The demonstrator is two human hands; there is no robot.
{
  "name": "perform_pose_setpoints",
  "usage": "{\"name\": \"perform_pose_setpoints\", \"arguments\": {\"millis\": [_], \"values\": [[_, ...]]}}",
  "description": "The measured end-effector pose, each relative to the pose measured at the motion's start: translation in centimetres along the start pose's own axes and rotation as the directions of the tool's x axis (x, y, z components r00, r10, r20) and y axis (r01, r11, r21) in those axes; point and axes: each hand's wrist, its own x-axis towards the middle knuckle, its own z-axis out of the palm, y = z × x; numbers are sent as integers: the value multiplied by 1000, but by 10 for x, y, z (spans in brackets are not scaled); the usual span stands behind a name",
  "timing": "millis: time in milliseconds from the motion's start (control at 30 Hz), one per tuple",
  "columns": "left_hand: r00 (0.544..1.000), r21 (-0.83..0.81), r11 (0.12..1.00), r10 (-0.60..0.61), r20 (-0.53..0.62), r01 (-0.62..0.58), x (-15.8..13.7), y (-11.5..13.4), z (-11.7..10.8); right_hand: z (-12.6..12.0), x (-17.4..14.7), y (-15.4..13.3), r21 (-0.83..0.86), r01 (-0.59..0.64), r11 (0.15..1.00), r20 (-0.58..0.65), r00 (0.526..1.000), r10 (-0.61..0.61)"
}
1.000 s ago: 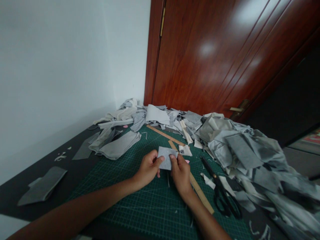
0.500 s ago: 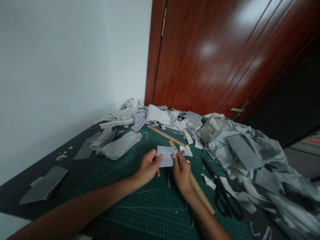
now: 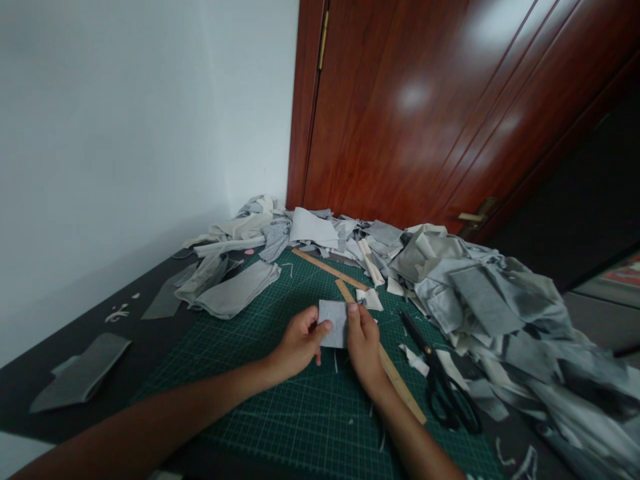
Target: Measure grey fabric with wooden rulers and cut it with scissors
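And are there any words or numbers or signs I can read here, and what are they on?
None can be read.
Green mat: grid lines show, but no numbers can be made out.
Wooden strips: any markings are too small to read.
Black scissors: no readable brand.
Grey cloth piece in both hands: no lettering shows.
Reddish patch, right edge: too blurred.

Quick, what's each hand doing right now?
Left hand: closed, holding the gray fabric piece by its left edge.
Right hand: closed, gripping its right edge.

Pale wall beside reddish-brown door
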Motion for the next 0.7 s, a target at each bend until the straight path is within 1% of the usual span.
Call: {"name": "perform_pose_setpoints", "arguments": {"millis": [100,267,467,567,700], "values": [[999,-15,1000,-16,37,16,-3,-1,4,0,1,1,2,8,1000,-29,1000,-8],[998,-52,998,-39,54,42,-3,-4,5,0,2,7,-30,59,998,-50,997,-60],[996,-152,986,-57,66,66,-4,-1,8,-2,1,9,-65,112,992,-16,993,-114],[991,-241,963,-107,83,125,-4,4,9,-2,1,9,-66,132,989,-8,991,-133],[976,-354,910,-191,104,216,-2,7,7,-1,0,9,-48,131,990,6,991,-130]]}}
